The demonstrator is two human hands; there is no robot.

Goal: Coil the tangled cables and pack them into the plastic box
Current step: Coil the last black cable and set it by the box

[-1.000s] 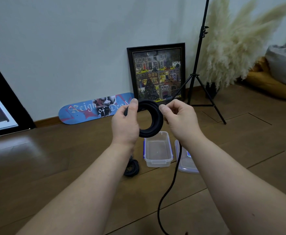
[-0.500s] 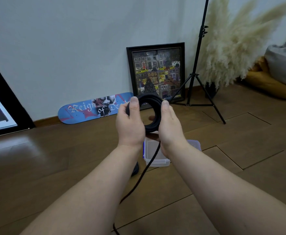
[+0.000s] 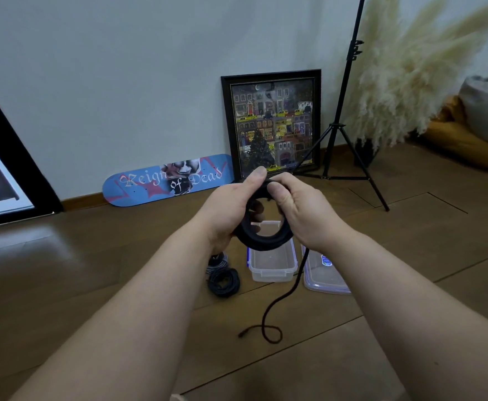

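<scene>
A skateboard deck leans against the wall at the left. On the floor lie two small coiled cables. The left hand grips the black cable coil with thumb over its top; the right hand pinches the coil's upper edge. The coil's loose tail hangs to the floor. Below the coil sits the open plastic box, its lid just beside it at the right.

A home room: wood floor, framed painting mid-frame, pampas grass and cushions at right.
</scene>
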